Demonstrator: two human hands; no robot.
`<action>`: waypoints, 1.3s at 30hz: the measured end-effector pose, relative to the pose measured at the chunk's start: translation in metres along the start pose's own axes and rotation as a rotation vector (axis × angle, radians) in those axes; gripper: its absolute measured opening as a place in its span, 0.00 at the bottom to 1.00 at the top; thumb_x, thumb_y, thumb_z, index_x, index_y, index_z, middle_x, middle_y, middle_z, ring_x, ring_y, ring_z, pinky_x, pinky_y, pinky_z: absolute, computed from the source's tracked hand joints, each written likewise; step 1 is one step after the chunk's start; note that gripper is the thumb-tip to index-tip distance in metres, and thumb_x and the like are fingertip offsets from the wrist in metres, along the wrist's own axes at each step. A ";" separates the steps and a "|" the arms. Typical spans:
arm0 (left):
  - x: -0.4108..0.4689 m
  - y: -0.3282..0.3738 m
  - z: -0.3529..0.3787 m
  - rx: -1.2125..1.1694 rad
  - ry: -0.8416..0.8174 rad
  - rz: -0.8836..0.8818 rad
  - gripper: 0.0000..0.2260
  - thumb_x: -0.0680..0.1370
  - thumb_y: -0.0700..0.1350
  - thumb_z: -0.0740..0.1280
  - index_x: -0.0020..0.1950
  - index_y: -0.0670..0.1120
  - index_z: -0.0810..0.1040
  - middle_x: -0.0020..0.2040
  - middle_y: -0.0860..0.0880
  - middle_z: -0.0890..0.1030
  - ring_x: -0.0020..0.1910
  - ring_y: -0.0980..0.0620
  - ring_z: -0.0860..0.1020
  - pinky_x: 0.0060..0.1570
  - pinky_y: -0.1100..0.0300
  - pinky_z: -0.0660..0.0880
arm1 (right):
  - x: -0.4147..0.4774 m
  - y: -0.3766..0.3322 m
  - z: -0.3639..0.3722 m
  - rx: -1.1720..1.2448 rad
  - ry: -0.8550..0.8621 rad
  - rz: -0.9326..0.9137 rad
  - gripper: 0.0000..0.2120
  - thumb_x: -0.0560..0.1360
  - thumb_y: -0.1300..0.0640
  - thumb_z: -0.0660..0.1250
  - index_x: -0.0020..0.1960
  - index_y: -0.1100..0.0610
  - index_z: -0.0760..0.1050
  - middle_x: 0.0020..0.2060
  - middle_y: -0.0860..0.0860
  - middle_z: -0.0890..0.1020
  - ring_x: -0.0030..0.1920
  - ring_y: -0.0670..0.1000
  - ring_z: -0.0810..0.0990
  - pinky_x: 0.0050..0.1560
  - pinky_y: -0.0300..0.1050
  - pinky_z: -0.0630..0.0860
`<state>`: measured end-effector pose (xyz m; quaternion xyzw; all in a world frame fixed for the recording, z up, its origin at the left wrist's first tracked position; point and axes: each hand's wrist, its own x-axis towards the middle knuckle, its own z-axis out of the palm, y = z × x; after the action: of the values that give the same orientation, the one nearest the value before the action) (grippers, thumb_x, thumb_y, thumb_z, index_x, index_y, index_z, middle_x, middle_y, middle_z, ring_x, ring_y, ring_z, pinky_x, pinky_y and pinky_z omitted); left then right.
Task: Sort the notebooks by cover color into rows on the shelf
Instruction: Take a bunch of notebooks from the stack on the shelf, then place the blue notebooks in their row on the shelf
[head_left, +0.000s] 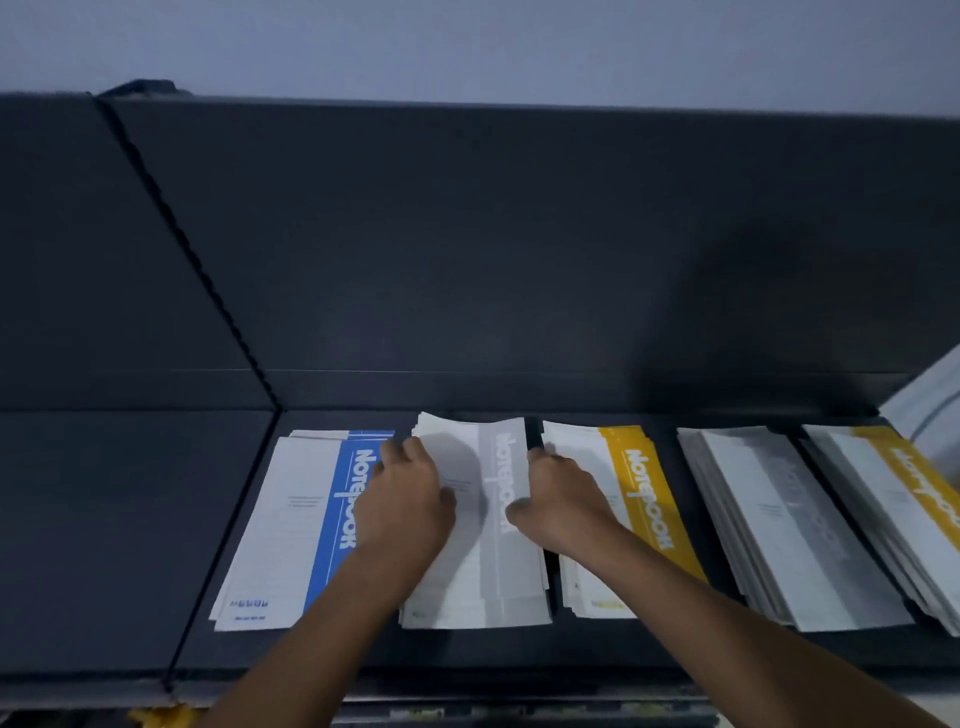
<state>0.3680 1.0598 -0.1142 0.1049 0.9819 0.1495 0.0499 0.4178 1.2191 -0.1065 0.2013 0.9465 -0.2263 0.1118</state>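
Looks like the sorting is mostly done here. The person has the grey stack (493, 571) pinned between both hands: the left hand (410, 499) curls around its left edge and the right hand (563, 501) wraps its right edge, thumb on the cover and fingers tucked into the gap beside it. Probably just squaring it up, since it's lying flat on the shelf (104, 519) and its sheets are fanned a bit at the far end. Just left of the grip, partly under the left wrist, sits the blue stack (291, 530). Just right of it is the yellow stack (644, 499), then a second grey stack (779, 519), and furthest from the grip a second yellow stack (904, 499), cut off by the frame edge. So the count is five piles: one blue, two grey, two yellow. How many notebooks are in each can't be told. What's probably left is merging the duplicate greys and yellows, if one row per color is the goal. Some pale sheet (930, 410) leans beyond the far-right pile, and what it is can't be made out.
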 end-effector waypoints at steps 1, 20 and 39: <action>-0.002 -0.002 0.002 0.025 0.002 -0.016 0.23 0.77 0.53 0.67 0.67 0.43 0.65 0.64 0.43 0.70 0.58 0.43 0.75 0.46 0.51 0.77 | 0.001 0.000 0.001 -0.028 -0.016 -0.015 0.18 0.73 0.56 0.69 0.61 0.58 0.71 0.52 0.53 0.77 0.48 0.54 0.79 0.41 0.46 0.76; -0.005 -0.098 -0.036 -0.028 0.127 -0.064 0.22 0.79 0.57 0.65 0.65 0.42 0.70 0.61 0.43 0.72 0.58 0.42 0.75 0.46 0.49 0.75 | -0.015 -0.087 0.012 0.112 0.184 -0.265 0.13 0.78 0.52 0.64 0.61 0.53 0.76 0.55 0.50 0.78 0.53 0.54 0.79 0.51 0.46 0.77; 0.054 -0.184 -0.035 -0.278 -0.262 -0.183 0.31 0.76 0.57 0.70 0.68 0.40 0.61 0.65 0.37 0.71 0.63 0.37 0.72 0.59 0.49 0.72 | 0.014 -0.199 0.089 0.295 0.000 0.238 0.28 0.77 0.47 0.67 0.72 0.58 0.64 0.66 0.59 0.71 0.68 0.61 0.69 0.47 0.41 0.69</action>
<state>0.2761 0.8899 -0.1408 0.0258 0.9424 0.2636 0.2043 0.3305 1.0193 -0.1117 0.3260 0.8725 -0.3476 0.1073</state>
